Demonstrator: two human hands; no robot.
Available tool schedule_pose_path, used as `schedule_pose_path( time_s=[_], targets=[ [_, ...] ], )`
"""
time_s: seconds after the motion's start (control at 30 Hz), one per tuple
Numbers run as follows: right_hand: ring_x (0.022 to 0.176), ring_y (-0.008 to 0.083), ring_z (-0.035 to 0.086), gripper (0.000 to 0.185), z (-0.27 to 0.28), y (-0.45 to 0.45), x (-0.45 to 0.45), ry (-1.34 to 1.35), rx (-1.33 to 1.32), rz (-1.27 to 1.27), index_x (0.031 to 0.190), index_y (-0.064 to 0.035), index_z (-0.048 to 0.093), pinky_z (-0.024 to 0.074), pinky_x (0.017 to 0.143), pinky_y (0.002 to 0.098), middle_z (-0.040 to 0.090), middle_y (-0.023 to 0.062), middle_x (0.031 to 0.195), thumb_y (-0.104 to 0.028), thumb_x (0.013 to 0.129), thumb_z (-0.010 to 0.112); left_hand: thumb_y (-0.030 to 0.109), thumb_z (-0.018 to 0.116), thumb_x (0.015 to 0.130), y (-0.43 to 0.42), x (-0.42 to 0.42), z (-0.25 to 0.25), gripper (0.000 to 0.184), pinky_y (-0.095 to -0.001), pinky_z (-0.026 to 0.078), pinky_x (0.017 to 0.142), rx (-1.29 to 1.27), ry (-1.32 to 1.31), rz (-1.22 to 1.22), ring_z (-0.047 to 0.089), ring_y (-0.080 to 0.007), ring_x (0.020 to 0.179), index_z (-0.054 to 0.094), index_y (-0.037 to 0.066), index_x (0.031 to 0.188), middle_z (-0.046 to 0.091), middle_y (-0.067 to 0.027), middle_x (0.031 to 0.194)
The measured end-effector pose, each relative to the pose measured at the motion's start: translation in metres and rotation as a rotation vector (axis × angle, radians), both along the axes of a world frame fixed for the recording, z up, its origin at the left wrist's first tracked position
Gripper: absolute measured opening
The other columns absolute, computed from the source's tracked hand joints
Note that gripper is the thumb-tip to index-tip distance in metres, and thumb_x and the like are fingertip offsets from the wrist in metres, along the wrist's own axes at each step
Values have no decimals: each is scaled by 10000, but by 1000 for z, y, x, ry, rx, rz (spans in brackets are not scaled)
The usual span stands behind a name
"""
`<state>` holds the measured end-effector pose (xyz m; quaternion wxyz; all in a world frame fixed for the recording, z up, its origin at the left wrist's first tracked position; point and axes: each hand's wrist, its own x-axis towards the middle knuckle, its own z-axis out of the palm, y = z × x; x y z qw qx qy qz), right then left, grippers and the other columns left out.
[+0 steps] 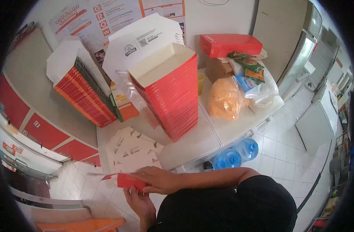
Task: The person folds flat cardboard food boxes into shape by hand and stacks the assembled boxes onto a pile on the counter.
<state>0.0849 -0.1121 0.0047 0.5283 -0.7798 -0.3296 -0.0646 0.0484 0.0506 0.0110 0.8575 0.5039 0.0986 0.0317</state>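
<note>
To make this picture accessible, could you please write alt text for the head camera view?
A person's left hand and right hand hold a small red carton beside a white counter. On it are two stacks of nested cartons, with printed posters behind and two blue plastic bottles below to the right.

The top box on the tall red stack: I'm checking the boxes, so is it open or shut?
Open. The top box shows its pale inside, and the white printed flap stands clear of the opening.

Two red carton stacks [80, 94] [173, 96] — two bottles [227, 159] [247, 149], seemingly.
</note>
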Motion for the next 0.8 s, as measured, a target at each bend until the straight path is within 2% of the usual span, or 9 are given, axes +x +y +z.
schedule_pose_path(
  time_s=[0.07,0.17,0.2,0.3,0.4,0.47,0.57,0.67,0.8],
  targets=[
    [1219,382,599,536,11,-30,3,194,98,86,1486,-55,508,465,1042,455,594,249,1347,-266,1004,611,160,518,1052,23,-21,-14,362,-404,520,980,60,52,-85,613,-239,1161,422,41,1380,588,-150,1276],
    [1085,374,683,498,14,-46,0,217,124,254,1436,-23,541,520,958,438,673,234,1258,-233,992,625,370,783,908,104,-44,-114,984,-408,474,1094,388,262,-425,559,-300,1265,197,-12,1600,458,-210,1510],
    [1087,369,683,488,26,-49,-5,273,92,327,1424,-25,550,520,950,436,673,232,1259,-230,988,629,480,770,879,69,-53,-35,1036,-463,292,1239,369,354,-533,446,-331,1435,198,32,1617,428,-200,1565],
    [1022,383,682,493,36,-45,-10,167,-27,462,1383,-32,577,530,876,434,692,212,1194,-287,970,666,112,526,1018,52,-49,-14,474,-385,513,979,574,211,-376,615,-241,1158,306,66,1436,598,-193,1257],
    [920,414,677,498,29,-39,-6,185,-38,530,1363,-37,587,532,806,440,709,219,1088,-335,974,675,70,541,985,69,-42,-50,596,-388,545,899,485,-174,-366,677,-253,1020,207,105,1477,658,-217,1116],
    [883,423,675,461,38,-44,2,332,-54,596,1312,-46,610,529,782,458,715,221,1007,-352,972,665,55,547,979,96,-40,-90,639,-391,563,834,495,-152,-421,693,-263,896,168,128,1489,678,-213,997],
    [839,403,680,391,46,-36,-8,135,-396,218,1233,-58,640,516,734,465,709,215,929,-356,978,644,56,574,968,77,-46,-76,730,-372,568,754,478,-133,-278,689,-250,745,95,158,1510,687,-193,873],
    [808,412,673,355,29,-28,-6,185,-263,61,1189,-63,614,513,725,479,696,216,860,-318,953,683,59,603,957,43,-50,-33,794,-330,552,700,361,-146,-217,670,-220,669,56,152,1525,685,-186,840],
    [858,420,697,481,36,-43,-5,325,-97,568,1228,-84,549,519,740,521,712,194,885,-286,861,784,15,607,932,55,-43,-30,846,-287,535,636,418,-305,-266,640,-193,586,29,107,1543,683,-165,802]
  ],
)
